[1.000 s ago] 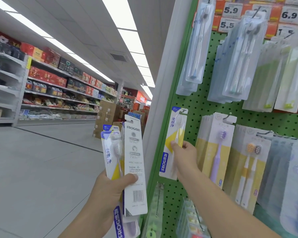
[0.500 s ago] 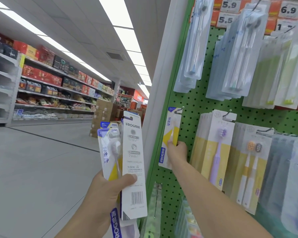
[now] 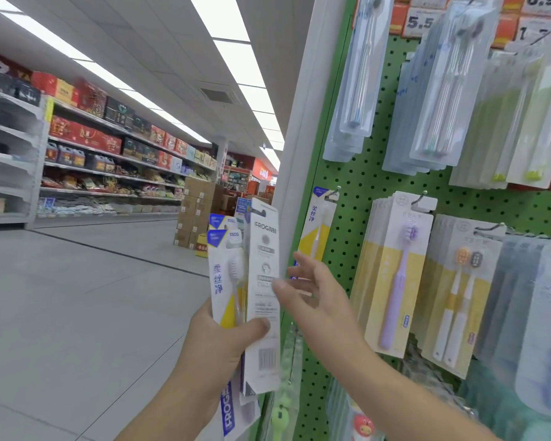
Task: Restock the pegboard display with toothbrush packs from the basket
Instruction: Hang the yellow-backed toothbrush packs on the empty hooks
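My left hand [image 3: 223, 348] grips a fanned stack of toothbrush packs [image 3: 263, 281], white and yellow cards with blue corners, held upright beside the green pegboard [image 3: 357, 186]. One matching yellow-and-white pack [image 3: 317, 230] hangs alone on the leftmost hook [image 3: 335, 193]. My right hand [image 3: 318, 297] is just below that hung pack with fingers spread and nothing in it. Its thumb lies at the right edge of the rear white pack in the stack. The basket is out of view.
Purple toothbrush packs [image 3: 395, 275] and orange twin packs [image 3: 458, 294] hang to the right, with clear packs [image 3: 353, 90] on the row above. A white post [image 3: 303, 122] borders the pegboard. Stacked cardboard boxes [image 3: 198, 211] and stocked shelves [image 3: 109, 154] line the aisle.
My right hand has let go of the yellow pack, which now hangs on the hook, and has drawn back left and down to the stack in my left hand.
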